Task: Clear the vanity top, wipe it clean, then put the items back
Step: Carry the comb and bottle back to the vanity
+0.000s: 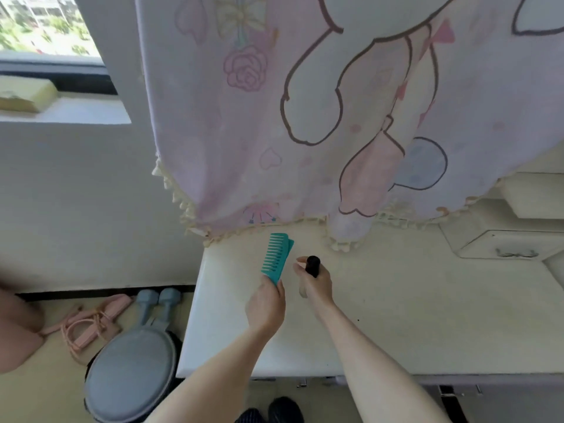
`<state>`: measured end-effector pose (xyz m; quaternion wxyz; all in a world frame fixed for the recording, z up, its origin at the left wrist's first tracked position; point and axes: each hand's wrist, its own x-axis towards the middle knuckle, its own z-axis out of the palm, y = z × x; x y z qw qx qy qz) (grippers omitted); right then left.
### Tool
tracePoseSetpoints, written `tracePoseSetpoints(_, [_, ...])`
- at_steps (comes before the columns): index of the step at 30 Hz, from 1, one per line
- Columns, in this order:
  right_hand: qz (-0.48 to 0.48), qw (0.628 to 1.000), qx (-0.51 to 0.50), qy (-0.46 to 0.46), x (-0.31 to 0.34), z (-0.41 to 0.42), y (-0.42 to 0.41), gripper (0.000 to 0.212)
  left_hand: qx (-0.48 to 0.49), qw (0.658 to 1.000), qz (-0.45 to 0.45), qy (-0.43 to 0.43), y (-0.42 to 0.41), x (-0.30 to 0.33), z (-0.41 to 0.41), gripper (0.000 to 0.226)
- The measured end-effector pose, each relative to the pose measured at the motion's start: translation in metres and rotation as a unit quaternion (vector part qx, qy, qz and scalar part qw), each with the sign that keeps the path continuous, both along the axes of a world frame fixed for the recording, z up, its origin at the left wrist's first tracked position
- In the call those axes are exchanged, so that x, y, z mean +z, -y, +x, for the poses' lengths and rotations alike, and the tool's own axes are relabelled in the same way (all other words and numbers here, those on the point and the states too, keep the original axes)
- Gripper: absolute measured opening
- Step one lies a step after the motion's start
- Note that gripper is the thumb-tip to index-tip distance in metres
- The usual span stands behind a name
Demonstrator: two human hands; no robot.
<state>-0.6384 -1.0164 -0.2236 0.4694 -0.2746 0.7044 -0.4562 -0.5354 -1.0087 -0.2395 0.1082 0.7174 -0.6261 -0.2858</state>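
Left hand (266,303) grips teal comb (276,258), pointing away | right hand (317,285) grips upright black tube (313,265)

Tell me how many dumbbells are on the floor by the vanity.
2. Both blue dumbbells stand side by side on the floor left of the vanity top: one on the left, the other right beside it. Their lower parts are hidden behind the round grey-blue stool.

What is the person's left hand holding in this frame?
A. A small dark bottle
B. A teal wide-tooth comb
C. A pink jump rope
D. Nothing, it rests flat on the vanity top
B: the left hand grips the teal comb by its lower end above the vanity top, while the right hand holds the small dark item.
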Motion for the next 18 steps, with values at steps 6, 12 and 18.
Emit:
tracePoseSetpoints(6, [-0.002,0.999,0.028,-0.043,-0.026,-0.009,0.021,0.011,0.008,0.997,0.066,-0.027,0.01,-0.029,-0.014,0.02])
tracePoseSetpoints(12, [-0.017,0.998,0.058,-0.028,-0.034,-0.016,0.039,0.012,0.004,0.997,0.071,-0.031,0.022,-0.042,-0.028,0.021])
tracePoseSetpoints(18, [-0.002,0.996,0.082,-0.032,-0.039,-0.018,0.042,0.017,-0.055,0.994,0.042,0.081,0.029,-0.044,-0.025,0.029])
